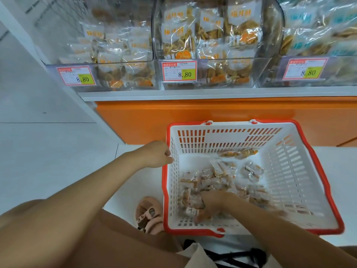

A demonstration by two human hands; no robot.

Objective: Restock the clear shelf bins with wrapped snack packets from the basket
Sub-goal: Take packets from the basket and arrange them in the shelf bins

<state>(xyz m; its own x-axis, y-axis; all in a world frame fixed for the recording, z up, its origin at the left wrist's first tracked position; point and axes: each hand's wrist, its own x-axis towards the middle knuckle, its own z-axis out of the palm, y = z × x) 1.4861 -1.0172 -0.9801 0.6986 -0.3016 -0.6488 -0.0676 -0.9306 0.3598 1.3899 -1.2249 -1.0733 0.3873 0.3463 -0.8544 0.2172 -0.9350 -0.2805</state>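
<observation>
Fingers of the right hand (210,206) curl round a cluster of small clear-wrapped brown snack packets (212,178) in the near-left corner of a white slotted plastic basket with a red rim (212,140). The hand grips several of them, and 1 packet shows under its thumb. More of the packets lie heaped across the middle of the basket floor and towards its right wall. 1 lies alone against the far wall, and another lies apart to the right of the heap.

The left hand (154,154) sits at the far end of the basket's left edge with its fingers curled, its thumb touching the slotted wall. Whether it actually grips the rim cannot be told.

The basket stands on a white tiled floor (48,161), its far edge near an orange base panel (193,117) under a white shelf edge (193,94). On that shelf stand 3 clear plastic bins side by side: the left bin (63,45) and the middle bin (270,60) hold orange-labelled wrapped snacks, and the right bin (340,74) holds blue-labelled ones. Each bin's front edge carries a red-bordered price tag (179,71) reading 8.80.

Just beside the basket's near-left corner a pink slipper (149,215) rests on the floor. A tan garment (116,244) covers the person's leg at the bottom edge, next to a pale bag with black straps (231,256).
</observation>
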